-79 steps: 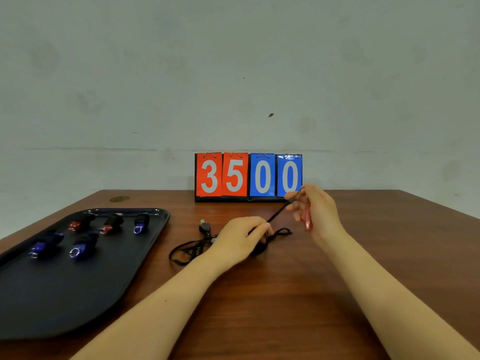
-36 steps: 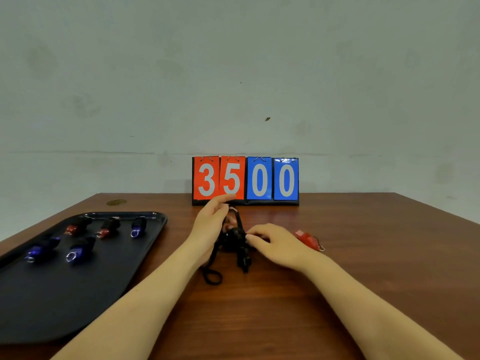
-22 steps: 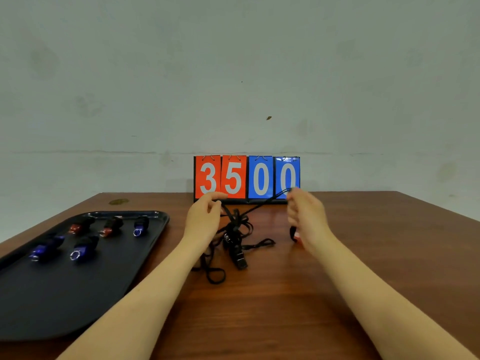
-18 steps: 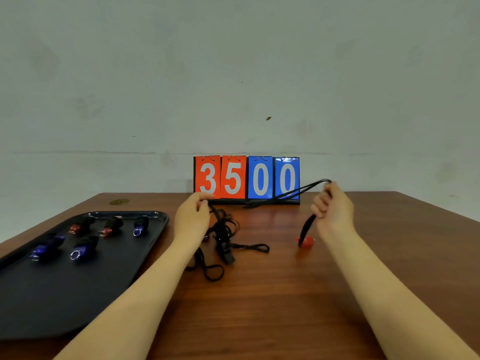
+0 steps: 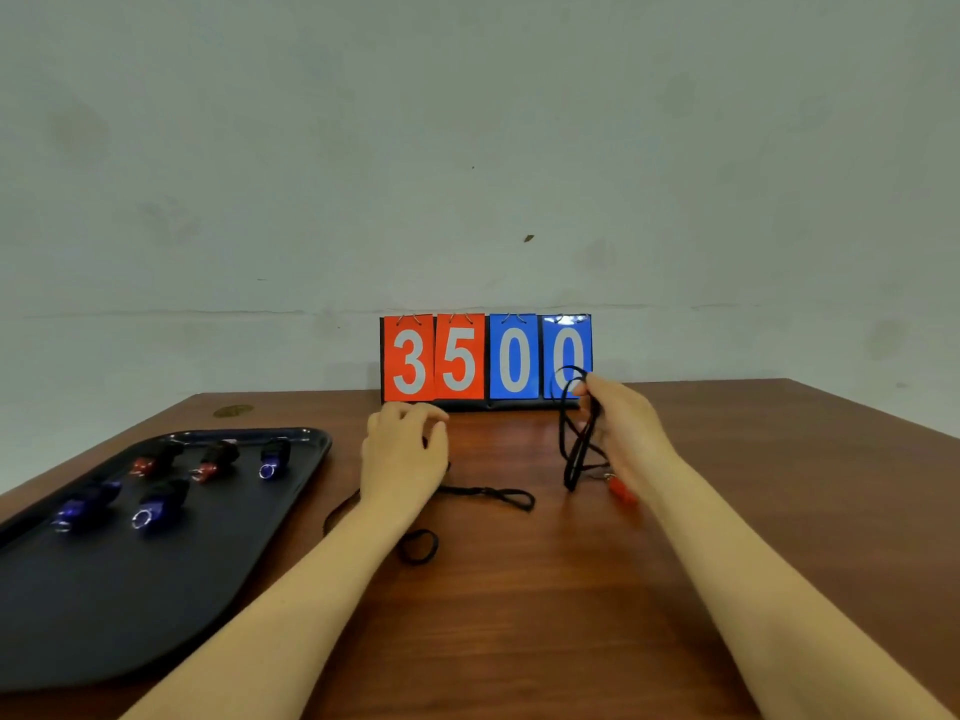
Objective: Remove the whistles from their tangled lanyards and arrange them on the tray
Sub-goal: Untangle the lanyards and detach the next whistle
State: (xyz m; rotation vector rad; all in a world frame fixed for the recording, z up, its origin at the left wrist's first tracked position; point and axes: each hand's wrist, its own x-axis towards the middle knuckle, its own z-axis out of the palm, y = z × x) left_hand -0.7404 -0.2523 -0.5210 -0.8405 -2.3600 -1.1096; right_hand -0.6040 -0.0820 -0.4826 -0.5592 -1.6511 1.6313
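Note:
My right hand [image 5: 626, 433] grips a black lanyard [image 5: 574, 439] that hangs in loops down to the table. A red whistle [image 5: 621, 492] lies on the wood just below that hand. My left hand [image 5: 402, 454] rests with curled fingers on a pile of tangled black lanyards [image 5: 488, 493]; whether it grips them is hidden. Loops of cord trail out to its right and toward me. On the left a black tray [image 5: 104, 605] carries several whistles, two red-ended ones [image 5: 208, 462] at the back and blue ones [image 5: 156, 506] around them.
A flip scoreboard [image 5: 485, 358] reading 3500 stands at the table's far edge against the wall, just behind both hands. A small round mark [image 5: 232, 410] lies on the table's far left corner. Bare brown wood stretches in front and to the right.
My right hand pulled one lanyard out of the tangle and now holds it gathered in loops, nearer the middle. My left hand dropped onto the remaining pile.

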